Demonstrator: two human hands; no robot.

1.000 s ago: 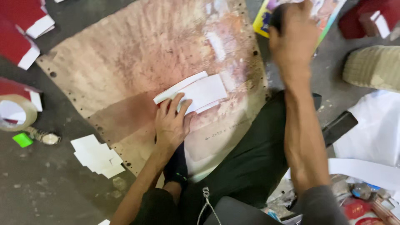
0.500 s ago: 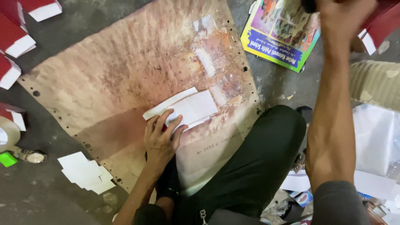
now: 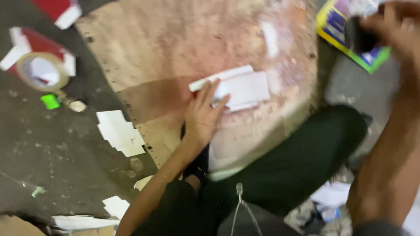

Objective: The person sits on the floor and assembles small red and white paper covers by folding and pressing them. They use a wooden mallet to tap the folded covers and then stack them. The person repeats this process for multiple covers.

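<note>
My left hand lies flat with fingers spread on a folded white paper piece, pressing it onto a large stained brown board on the floor. My right hand is raised at the top right, blurred, and closed around a small dark object whose kind I cannot make out. Under that hand lies a colourful printed sheet with a yellow and green border.
A roll of tape sits at the left beside red and white folded pieces. A small green item lies below it. White paper cut-outs lie off the board's left edge. My dark-trousered leg crosses the lower middle.
The view has swung right and blurred. My right hand has come back down from the far top right with a dark object in it. My left hand stays pressed on the white paper.
</note>
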